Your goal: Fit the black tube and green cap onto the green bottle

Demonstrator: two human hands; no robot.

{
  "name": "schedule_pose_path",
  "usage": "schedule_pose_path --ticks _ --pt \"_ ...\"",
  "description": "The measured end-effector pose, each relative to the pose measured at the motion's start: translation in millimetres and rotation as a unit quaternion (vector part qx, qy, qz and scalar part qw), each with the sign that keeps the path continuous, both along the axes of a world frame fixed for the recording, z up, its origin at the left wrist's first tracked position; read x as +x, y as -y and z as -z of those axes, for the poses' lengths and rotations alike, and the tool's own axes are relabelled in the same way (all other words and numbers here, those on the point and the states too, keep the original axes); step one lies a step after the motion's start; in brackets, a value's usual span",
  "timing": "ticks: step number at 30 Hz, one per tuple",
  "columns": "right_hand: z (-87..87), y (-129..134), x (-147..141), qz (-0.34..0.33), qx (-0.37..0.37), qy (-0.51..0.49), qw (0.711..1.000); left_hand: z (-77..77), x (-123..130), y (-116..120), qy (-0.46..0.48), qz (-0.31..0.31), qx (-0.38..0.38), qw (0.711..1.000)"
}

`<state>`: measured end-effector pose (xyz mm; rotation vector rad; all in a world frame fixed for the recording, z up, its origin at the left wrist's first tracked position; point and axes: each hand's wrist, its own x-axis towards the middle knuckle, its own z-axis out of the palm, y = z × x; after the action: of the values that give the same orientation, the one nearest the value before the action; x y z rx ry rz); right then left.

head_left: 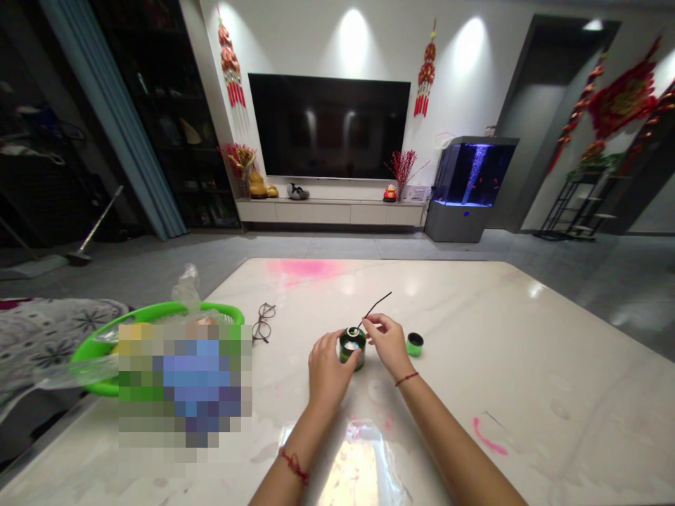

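Hands closed on green canister, black wire

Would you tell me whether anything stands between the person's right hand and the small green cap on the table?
Nothing visible does: the green cap rests on the marble table just right of the right hand.

Left hand grips a dark green canister, right fingers pinch a thin black wire at its mouth; green cap just beside, on marble surface.
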<state>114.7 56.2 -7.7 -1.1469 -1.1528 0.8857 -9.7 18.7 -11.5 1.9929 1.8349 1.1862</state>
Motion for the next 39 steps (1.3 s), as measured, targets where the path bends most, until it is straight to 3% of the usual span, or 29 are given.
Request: schedule_pose_path --ticks 12,17,22,27,32,35,39 --pt "0.9 0.4 2.4 -0.022 -0.020 0.016 0.999 -1.4 -1.5 -0.1 -0.004 -0.001 -0.027 1.000" --pt "9.9 0.0 8.4 -0.022 -0.050 0.030 0.998 1.1 -5.2 -0.2 -0.031 -0.011 -0.100 0.994" --pt "26.9 1.2 9.8 -0.033 -0.065 0.058 0.996 7.2 -15.1 -4.9 -0.032 0.018 -0.172 0.984" --pt "36.4 9.0 7.9 -0.031 -0.055 0.071 0.995 20.8 -27.8 -17.9 0.078 0.092 -0.209 0.971" --pt "44.4 16.0 1.9 -0.048 -0.030 0.056 0.997 28.3 -30.5 -29.5 0.234 0.199 -0.198 0.931" --pt "48.9 18.0 -2.5 -0.055 -0.018 0.055 0.997 29.8 -29.5 -34.1 0.302 0.202 -0.201 0.910" --pt "50.1 20.1 -7.4 -0.044 0.005 0.086 0.995 30.2 -28.7 -36.9 0.326 0.176 -0.202 0.907"
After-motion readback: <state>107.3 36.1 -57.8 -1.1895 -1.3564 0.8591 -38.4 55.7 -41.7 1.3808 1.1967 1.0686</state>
